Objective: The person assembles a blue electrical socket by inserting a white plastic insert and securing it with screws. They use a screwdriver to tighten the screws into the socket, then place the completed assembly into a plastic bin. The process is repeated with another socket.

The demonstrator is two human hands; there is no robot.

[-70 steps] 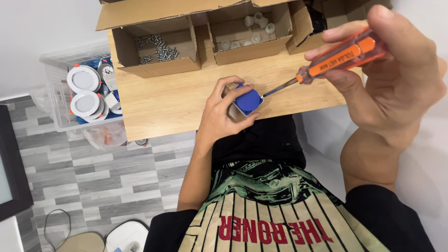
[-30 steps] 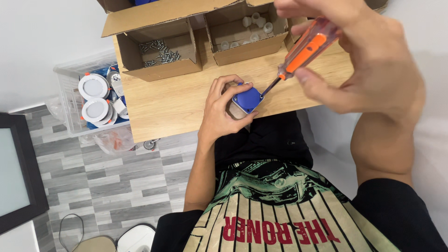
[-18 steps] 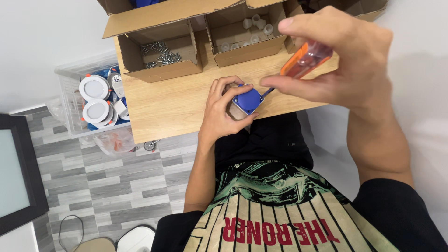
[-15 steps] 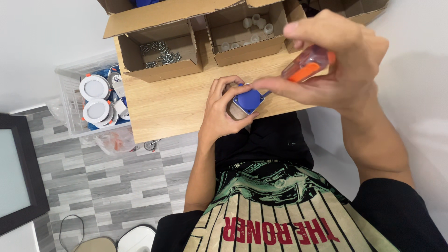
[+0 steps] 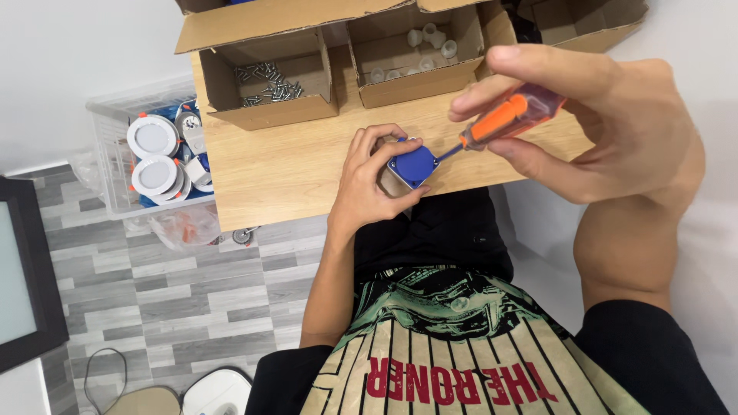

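My left hand [image 5: 367, 180] grips a small blue square part [image 5: 413, 164] with a pale body, holding it over the front edge of the wooden table [image 5: 292, 165]. My right hand [image 5: 607, 123] pinches an orange-handled screwdriver [image 5: 503, 119] between thumb and fingers. Its metal shaft slants down to the left, and the tip touches the right edge of the blue part.
At the table's back stand open cardboard boxes: one with several screws [image 5: 265, 81], one with small white plastic pieces [image 5: 419, 46]. Left of the table, a clear plastic bin [image 5: 115, 165] holds round white lamp fittings [image 5: 152, 137]. A dark screen [image 5: 23, 284] stands at far left.
My right hand has shifted its hold on the screwdriver handle from a full grip to a fingertip pinch and turned it. The tip stays at the blue part. My left hand has kept still.
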